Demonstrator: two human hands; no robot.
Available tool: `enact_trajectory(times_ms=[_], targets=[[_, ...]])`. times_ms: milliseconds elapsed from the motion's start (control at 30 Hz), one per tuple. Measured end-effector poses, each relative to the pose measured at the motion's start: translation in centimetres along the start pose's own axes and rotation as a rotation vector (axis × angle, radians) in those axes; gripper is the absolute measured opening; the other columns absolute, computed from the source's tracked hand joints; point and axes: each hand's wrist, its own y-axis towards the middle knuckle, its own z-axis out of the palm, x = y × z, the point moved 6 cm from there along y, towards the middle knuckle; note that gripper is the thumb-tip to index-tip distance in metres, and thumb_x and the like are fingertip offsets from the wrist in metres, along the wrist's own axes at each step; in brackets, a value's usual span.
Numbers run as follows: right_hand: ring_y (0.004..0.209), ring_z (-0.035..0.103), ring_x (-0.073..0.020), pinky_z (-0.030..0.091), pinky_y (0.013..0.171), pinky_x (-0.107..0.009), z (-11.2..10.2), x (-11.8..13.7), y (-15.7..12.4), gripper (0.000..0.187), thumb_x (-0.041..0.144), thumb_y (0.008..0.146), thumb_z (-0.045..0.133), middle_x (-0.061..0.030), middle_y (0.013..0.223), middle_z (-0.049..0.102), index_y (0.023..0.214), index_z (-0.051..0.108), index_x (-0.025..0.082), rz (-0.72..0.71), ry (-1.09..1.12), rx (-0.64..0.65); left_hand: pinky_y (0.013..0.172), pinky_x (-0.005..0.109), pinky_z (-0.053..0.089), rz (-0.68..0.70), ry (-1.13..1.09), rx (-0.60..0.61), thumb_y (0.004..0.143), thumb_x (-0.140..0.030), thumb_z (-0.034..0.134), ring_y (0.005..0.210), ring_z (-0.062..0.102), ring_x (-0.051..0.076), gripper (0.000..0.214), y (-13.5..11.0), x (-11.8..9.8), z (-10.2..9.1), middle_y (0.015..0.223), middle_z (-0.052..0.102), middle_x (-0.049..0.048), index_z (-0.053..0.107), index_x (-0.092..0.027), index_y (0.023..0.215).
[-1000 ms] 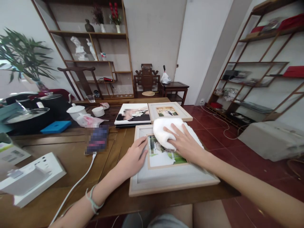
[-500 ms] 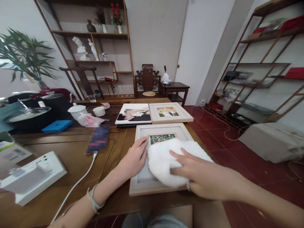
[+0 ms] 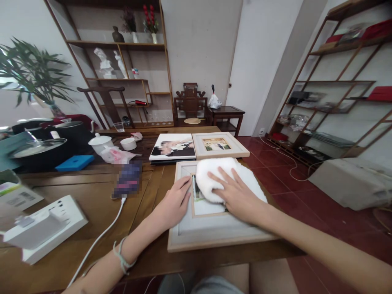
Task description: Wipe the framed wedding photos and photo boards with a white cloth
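Note:
A light wooden picture frame [image 3: 208, 246] with a wide pale mat lies flat at the table's front right. The photo [image 3: 196, 190] in its middle is mostly covered. My right hand [image 3: 237, 192] grips a fluffy white cloth [image 3: 205, 173], its fingers spread and pressed into the pile over the photo and the frame's far right part. Along the frame's left side, my left hand [image 3: 176, 202] has its fingers bent over the edge, holding it; the thumb is not clearly visible.
Behind lie another framed photo [image 3: 241, 152] and a flat photo panel [image 3: 159, 151]. To the left are a blurred-out phone [image 3: 127, 179] on a white cable [image 3: 101, 237], a power strip [image 3: 55, 232], a blue box [image 3: 75, 162] and a lidded white bowl [image 3: 100, 141].
My right hand and the white cloth have moved away from me across the frame, uncovering the lower mat and covering the photo's upper part. My left hand has stayed at the left edge.

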Motion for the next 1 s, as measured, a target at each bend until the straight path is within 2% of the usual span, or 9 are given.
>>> enact_trajectory(times_ms=[100, 200, 333, 467, 600, 667, 733, 867, 1000], targets=[[0.134, 0.001, -0.0379, 0.003, 0.101, -0.065, -0.1, -1.5, 2.2, 0.056, -0.001, 0.066, 0.041, -0.0058, 0.148, 0.02, 0.116, 0.058, 0.018, 0.021, -0.061, -0.025, 0.104, 0.047, 0.034, -0.002, -0.003, 0.009, 0.09, -0.025, 0.032, 0.127, 0.038, 0.026, 0.043, 0.1, 0.0, -0.1, 0.137, 0.04, 0.0146, 0.043, -0.012, 0.13], [0.134, 0.005, -0.0378, 0.007, 0.099, -0.068, -0.3, -1.0, 2.5, 0.058, 0.002, 0.064, 0.042, -0.006, 0.147, 0.025, 0.117, 0.057, 0.019, -0.034, 0.022, 0.063, 0.104, 0.046, 0.034, 0.004, 0.005, 0.008, 0.09, -0.024, 0.032, 0.127, 0.037, 0.026, 0.043, 0.2, 0.1, 0.0, 0.137, 0.04, 0.0149, 0.043, -0.011, 0.129], [0.134, 0.013, -0.0345, 0.014, 0.1, -0.065, -1.9, 1.5, -0.5, 0.059, 0.003, 0.064, 0.041, -0.0064, 0.144, 0.032, 0.118, 0.056, 0.021, -0.119, 0.209, 0.208, 0.103, 0.046, 0.035, 0.018, 0.008, -0.02, 0.089, -0.023, 0.032, 0.126, 0.039, 0.026, 0.043, 0.2, 0.1, 0.0, 0.136, 0.042, 0.0154, 0.044, -0.011, 0.128], [0.132, 0.021, -0.0309, 0.019, 0.103, -0.059, -4.3, 4.9, -4.4, 0.055, 0.003, 0.064, 0.041, -0.0025, 0.142, 0.036, 0.112, 0.059, 0.025, -0.185, 0.342, 0.31, 0.103, 0.047, 0.035, -0.015, 0.019, -0.002, 0.09, -0.024, 0.03, 0.127, 0.037, 0.026, 0.044, 0.1, 0.2, 0.2, 0.137, 0.04, 0.0152, 0.043, -0.01, 0.129], [0.131, 0.022, -0.0375, 0.02, 0.102, -0.062, -4.7, 7.0, -6.0, 0.051, 0.006, 0.062, 0.049, -0.0033, 0.142, 0.034, 0.107, 0.063, 0.024, -0.163, 0.329, 0.393, 0.104, 0.046, 0.034, -0.02, 0.033, 0.01, 0.09, -0.025, 0.028, 0.128, 0.036, 0.025, 0.045, 0.1, 0.2, 0.2, 0.138, 0.039, 0.0152, 0.041, -0.008, 0.13], [0.131, 0.017, -0.0403, 0.017, 0.101, -0.064, -4.0, 7.2, -5.7, 0.051, 0.009, 0.062, 0.05, -0.0048, 0.145, 0.029, 0.109, 0.062, 0.023, -0.128, 0.297, 0.359, 0.104, 0.046, 0.034, -0.017, 0.027, 0.011, 0.09, -0.024, 0.028, 0.128, 0.036, 0.024, 0.045, 0.1, 0.2, 0.2, 0.138, 0.039, 0.0148, 0.041, -0.009, 0.13], [0.133, 0.012, -0.0385, 0.015, 0.101, -0.064, -3.0, 6.6, -4.9, 0.052, 0.01, 0.065, 0.047, -0.0046, 0.146, 0.026, 0.114, 0.058, 0.023, -0.077, 0.266, 0.279, 0.104, 0.046, 0.034, -0.016, 0.021, 0.008, 0.09, -0.024, 0.028, 0.128, 0.036, 0.025, 0.044, 0.1, 0.3, 0.3, 0.138, 0.039, 0.0148, 0.042, -0.01, 0.13], [0.134, 0.009, -0.0366, 0.012, 0.102, -0.063, -0.9, 3.5, -1.6, 0.053, 0.008, 0.071, 0.043, -0.0079, 0.147, 0.024, 0.122, 0.053, 0.021, 0.048, 0.127, 0.114, 0.104, 0.046, 0.035, 0.015, 0.0, -0.04, 0.089, -0.024, 0.032, 0.126, 0.039, 0.025, 0.043, 0.1, 0.2, 0.1, 0.135, 0.043, 0.0142, 0.044, -0.013, 0.128], [0.134, 0.002, -0.0375, 0.006, 0.103, -0.061, -0.4, 0.6, 2.5, 0.051, 0.006, 0.074, 0.044, -0.011, 0.148, 0.018, 0.124, 0.052, 0.017, 0.092, -0.04, -0.02, 0.104, 0.045, 0.034, 0.029, -0.006, -0.051, 0.09, -0.025, 0.033, 0.125, 0.04, 0.025, 0.041, 0.0, -0.1, -0.1, 0.135, 0.044, 0.0137, 0.045, -0.014, 0.127]])
